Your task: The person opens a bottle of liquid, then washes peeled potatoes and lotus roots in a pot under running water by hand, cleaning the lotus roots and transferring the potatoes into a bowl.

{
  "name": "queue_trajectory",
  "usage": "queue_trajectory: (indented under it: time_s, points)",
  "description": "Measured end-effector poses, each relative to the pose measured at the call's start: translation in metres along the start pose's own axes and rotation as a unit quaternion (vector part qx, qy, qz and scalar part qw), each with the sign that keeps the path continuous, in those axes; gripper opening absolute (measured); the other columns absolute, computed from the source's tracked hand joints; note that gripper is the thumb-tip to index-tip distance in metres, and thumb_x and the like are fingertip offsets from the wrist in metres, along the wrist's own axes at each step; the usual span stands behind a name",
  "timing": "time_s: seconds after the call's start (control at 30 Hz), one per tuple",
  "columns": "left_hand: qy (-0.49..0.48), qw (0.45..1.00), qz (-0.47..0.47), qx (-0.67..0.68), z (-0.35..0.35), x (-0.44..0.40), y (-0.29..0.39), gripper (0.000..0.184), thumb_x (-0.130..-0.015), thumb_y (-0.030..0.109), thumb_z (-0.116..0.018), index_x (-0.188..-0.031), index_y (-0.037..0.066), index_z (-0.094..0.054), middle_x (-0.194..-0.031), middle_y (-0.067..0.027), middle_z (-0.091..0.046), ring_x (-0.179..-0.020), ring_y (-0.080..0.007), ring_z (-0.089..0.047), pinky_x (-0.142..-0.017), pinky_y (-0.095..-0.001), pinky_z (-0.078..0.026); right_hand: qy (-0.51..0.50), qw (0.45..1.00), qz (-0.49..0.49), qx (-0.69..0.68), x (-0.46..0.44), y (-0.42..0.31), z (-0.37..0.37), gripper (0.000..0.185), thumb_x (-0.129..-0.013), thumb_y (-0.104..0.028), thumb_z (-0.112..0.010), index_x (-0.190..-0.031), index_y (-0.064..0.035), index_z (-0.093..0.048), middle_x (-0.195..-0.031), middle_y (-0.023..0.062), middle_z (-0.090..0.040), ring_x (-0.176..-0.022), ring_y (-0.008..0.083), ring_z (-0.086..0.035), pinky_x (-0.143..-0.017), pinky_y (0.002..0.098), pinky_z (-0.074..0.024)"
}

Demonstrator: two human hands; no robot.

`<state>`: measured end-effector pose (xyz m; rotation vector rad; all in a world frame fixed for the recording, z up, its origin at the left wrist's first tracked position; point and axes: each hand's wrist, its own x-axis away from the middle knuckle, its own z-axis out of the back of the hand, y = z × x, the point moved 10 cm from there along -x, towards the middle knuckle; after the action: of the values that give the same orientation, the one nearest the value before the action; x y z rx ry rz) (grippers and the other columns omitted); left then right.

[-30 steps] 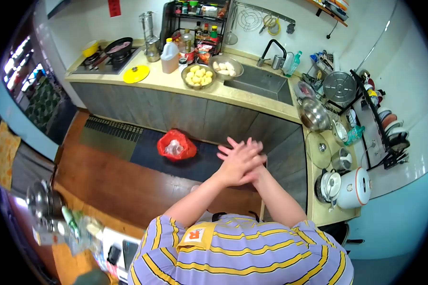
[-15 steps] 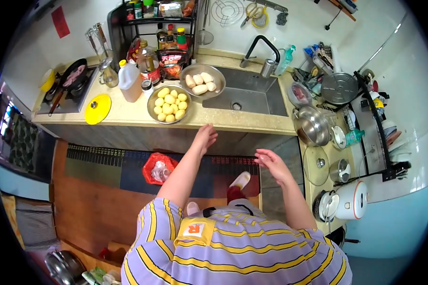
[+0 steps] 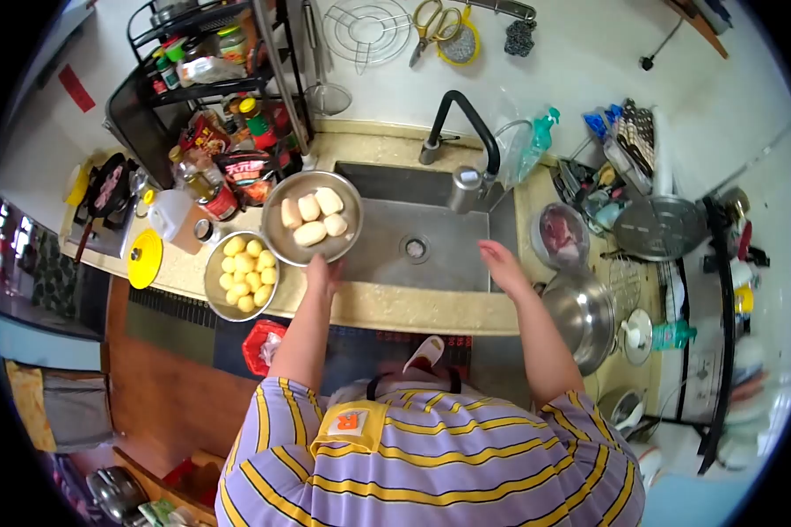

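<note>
Reaching farther forward than half a second ago, the left hand (image 3: 322, 275) now meets the near rim of a metal bowl (image 3: 301, 186), while the right hand (image 3: 504, 266) has come from in front of the bench (image 3: 387, 307) to over the right part of the sink (image 3: 448, 268). Behind the left fingers, the bowl sits partly on the bench and partly across the sink's left edge, just beside a second bowl (image 3: 214, 281) of round yellow pieces, apparently peeled potatoes (image 3: 253, 279). Five or so pale, peeled pieces (image 3: 309, 234) lie loose inside the first bowl. Whether the left fingers grasp its rim or only rest against it cannot be told, as the hand hides the contact; the right fingers are released and spread a little, touching nothing that can be seen, with a tub of red meat (image 3: 562, 233) and a large pot (image 3: 580, 321) near. The bowl looks thin, stiff and fairly light, its weight likely coming mostly from the pieces, which seem firm, smooth and perhaps slippery if damp and could roll when it tilts. Opposite sides of the rim seem the best hold, level, with fingers under the lip.
</note>
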<state>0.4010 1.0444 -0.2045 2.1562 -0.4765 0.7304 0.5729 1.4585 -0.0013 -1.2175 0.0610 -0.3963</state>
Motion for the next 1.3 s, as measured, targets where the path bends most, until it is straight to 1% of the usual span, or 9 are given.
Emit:
queue_trajectory:
  time_s: [0.07, 0.2, 0.33, 0.57, 0.8, 0.97, 1.03, 1.27, 1.3]
  points:
    - [0.021, 0.999, -0.025, -0.031, -0.009, 0.006, 0.005, 0.051, -0.087, 0.002, -0.043, -0.136, 0.002, -0.031, -0.119, -0.0184, -0.056, -0.094, -0.0307, -0.065, -0.067, -0.0376, -0.06, 0.019, 0.993, 0.072, 0.094, -0.058, 0.011, 0.011, 0.031, -0.097, -0.011, -0.052, -0.127, -0.0022, -0.057, -0.118, 0.0133, -0.065, -0.11, 0.0249, -0.061, -0.095, 0.033, -0.0467]
    - [0.048, 0.991, 0.042, -0.12, -0.03, 0.057, 0.004, 0.036, -0.09, 0.008, -0.044, -0.123, -0.006, -0.047, -0.115, -0.0206, -0.058, -0.092, -0.0308, -0.066, -0.07, -0.0358, -0.059, 0.033, 0.935, 0.005, 0.353, -0.153, 0.022, 0.014, 0.039, -0.094, -0.009, -0.052, -0.133, -0.0055, -0.053, -0.119, 0.0181, -0.062, -0.113, 0.0323, -0.06, -0.092, 0.0368, -0.0484]
    - [0.028, 0.973, 0.1, -0.205, -0.068, 0.099, -0.01, 0.031, -0.091, 0.011, -0.046, -0.113, -0.007, -0.056, -0.097, -0.017, -0.066, -0.081, -0.0258, -0.067, -0.064, -0.0321, -0.058, 0.056, 0.891, 0.323, 0.315, -0.19, -0.052, -0.01, 0.046, -0.091, -0.004, -0.052, -0.137, -0.0053, -0.048, -0.127, 0.0189, -0.057, -0.114, 0.0302, -0.058, -0.093, 0.038, -0.0479]
    - [0.027, 0.967, 0.154, -0.202, -0.077, 0.132, -0.01, 0.027, -0.087, 0.005, -0.053, -0.11, -0.009, -0.055, -0.103, -0.0158, -0.062, -0.086, -0.0249, -0.064, -0.075, -0.0363, -0.058, -0.019, 0.957, 0.212, 0.198, -0.239, 0.014, -0.035, 0.056, -0.083, -0.007, -0.062, -0.138, -0.0051, -0.049, -0.141, 0.0236, -0.045, -0.128, 0.0404, -0.046, -0.108, 0.0424, -0.0381]
    - [0.025, 0.95, 0.095, -0.295, -0.111, 0.134, 0.019, 0.035, -0.086, 0.007, -0.053, -0.118, -0.008, -0.052, -0.103, -0.0173, -0.064, -0.089, -0.0269, -0.067, -0.077, -0.0365, -0.058, 0.059, 0.791, 0.353, 0.497, -0.228, -0.094, -0.047, 0.055, -0.089, -0.002, -0.047, -0.144, -0.0035, -0.039, -0.151, 0.0186, -0.034, -0.142, 0.0322, -0.03, -0.116, 0.0448, -0.0262]
    - [0.006, 0.934, 0.152, -0.324, -0.111, 0.132, -0.019, 0.037, -0.088, 0.009, -0.052, -0.12, -0.008, -0.052, -0.104, -0.0168, -0.064, -0.087, -0.0258, -0.068, -0.078, -0.0364, -0.058, 0.102, 0.707, 0.329, 0.618, -0.291, -0.053, -0.057, 0.053, -0.091, -0.008, -0.041, -0.144, 0.0008, -0.038, -0.151, 0.0123, -0.036, -0.144, 0.0245, -0.029, -0.119, 0.0406, -0.0209]
    - [0.003, 0.927, 0.167, -0.334, -0.113, 0.137, -0.031, 0.036, -0.087, 0.011, -0.053, -0.119, -0.007, -0.053, -0.103, -0.0168, -0.064, -0.083, -0.0248, -0.067, -0.073, -0.0348, -0.059, 0.119, 0.49, 0.315, 0.804, -0.285, -0.061, -0.068, 0.053, -0.091, -0.008, -0.041, -0.144, 0.0, -0.039, -0.152, 0.0116, -0.036, -0.144, 0.0236, -0.029, -0.119, 0.0393, -0.0215]
    - [-0.004, 0.926, 0.186, -0.329, -0.137, 0.149, -0.058, 0.04, -0.088, 0.014, -0.05, -0.123, -0.008, -0.049, -0.104, -0.0165, -0.062, -0.078, -0.0232, -0.065, -0.065, -0.0305, -0.059, 0.077, 0.662, 0.353, 0.656, -0.299, -0.051, -0.052, 0.05, -0.09, -0.005, -0.041, -0.139, -0.0015, -0.046, -0.153, 0.0106, -0.035, -0.143, 0.0253, -0.03, -0.118, 0.0393, -0.0227]
    - [-0.015, 0.927, 0.181, -0.329, -0.138, 0.146, -0.062, 0.041, -0.089, 0.014, -0.05, -0.124, -0.007, -0.048, -0.105, -0.0169, -0.062, -0.079, -0.0234, -0.066, -0.065, -0.0307, -0.059, 0.038, 0.791, 0.32, 0.521, -0.293, -0.036, -0.042, 0.048, -0.088, -0.005, -0.047, -0.135, -0.0042, -0.05, -0.151, 0.0128, -0.036, -0.142, 0.0267, -0.031, -0.116, 0.04, -0.0256]
